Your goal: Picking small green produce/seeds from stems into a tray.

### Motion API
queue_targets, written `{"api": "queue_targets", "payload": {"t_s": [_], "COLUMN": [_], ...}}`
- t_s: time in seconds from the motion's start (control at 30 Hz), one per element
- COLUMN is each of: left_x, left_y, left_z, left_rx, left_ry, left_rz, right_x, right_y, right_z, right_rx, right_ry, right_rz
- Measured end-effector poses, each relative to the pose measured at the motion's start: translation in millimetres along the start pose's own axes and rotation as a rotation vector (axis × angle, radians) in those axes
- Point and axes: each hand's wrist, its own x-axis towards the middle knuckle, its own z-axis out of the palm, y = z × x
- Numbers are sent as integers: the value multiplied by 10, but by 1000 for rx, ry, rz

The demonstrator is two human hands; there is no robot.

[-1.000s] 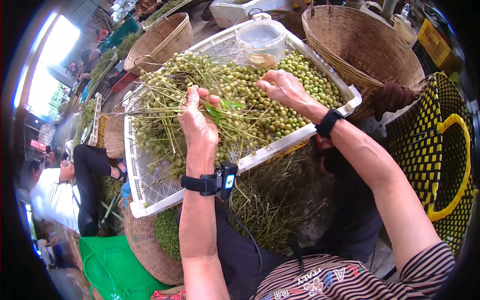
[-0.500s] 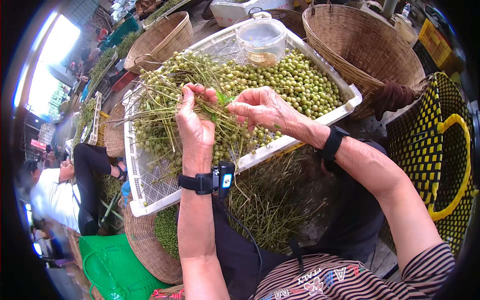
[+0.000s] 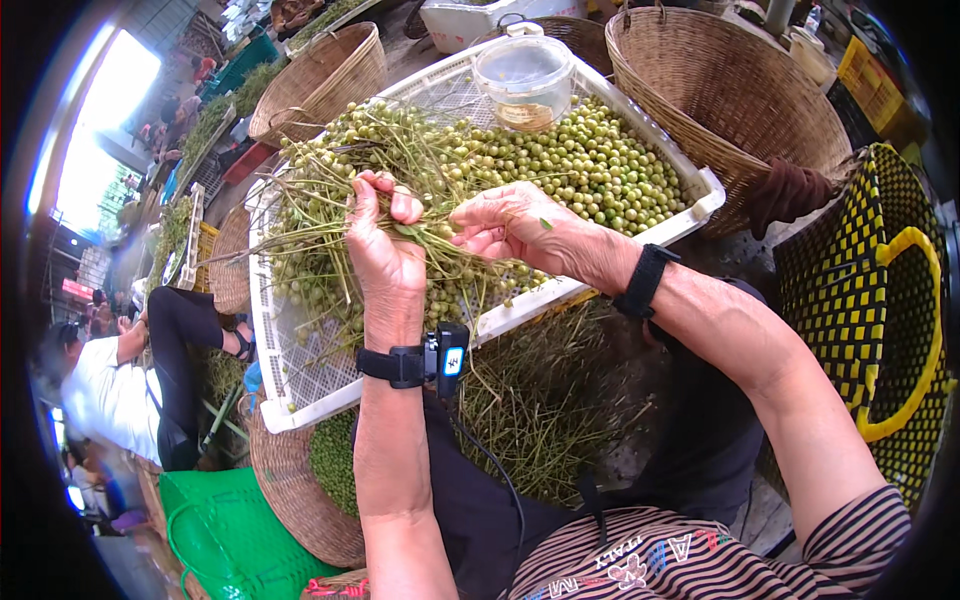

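A white mesh tray (image 3: 330, 398) holds a heap of thin stalks (image 3: 320, 240) with small round green fruits still attached, and loose green fruits (image 3: 625, 165) are spread on its right side. Over the heap, my left hand (image 3: 385, 245) is closed round a bunch of the stalks, some sticking out to the left. My right hand (image 3: 535, 235) is at the right end of this bunch, its fingers curled together; what they pinch is hidden. A small green leaf (image 3: 545, 223) clings to the right hand. A clear plastic tub (image 3: 523, 80) stands at the tray's far edge.
Large wicker baskets (image 3: 715, 90) stand beyond the tray. A black and yellow woven basket (image 3: 835, 310) is at right, a green bag (image 3: 230, 530) at lower left. Discarded stalks (image 3: 540, 400) lie below the tray. A person in white (image 3: 110, 395) sits at far left.
My right hand has turned and dipped slightly, its fingers now lower beside the bunch. The bright green leaves between the hands are gone from there. My left hand has shifted slightly left.
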Motion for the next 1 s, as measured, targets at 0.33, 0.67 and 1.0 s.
{"api": "queue_targets", "payload": {"t_s": [0.33, 0.67, 1.0], "left_x": [93, 97, 99], "left_y": [233, 255, 201], "left_z": [-176, -198, -218], "left_rx": [-269, -220, -466], "left_ry": [-173, -138, -111], "left_rz": [1, -44, -155], "right_x": [-54, -86, 14], "right_y": [23, 11, 103], "right_z": [-24, 116, 17], "right_rx": [-125, -281, 249], "right_ry": [-143, -109, -57], "right_rz": [-7, -64, 40]}}
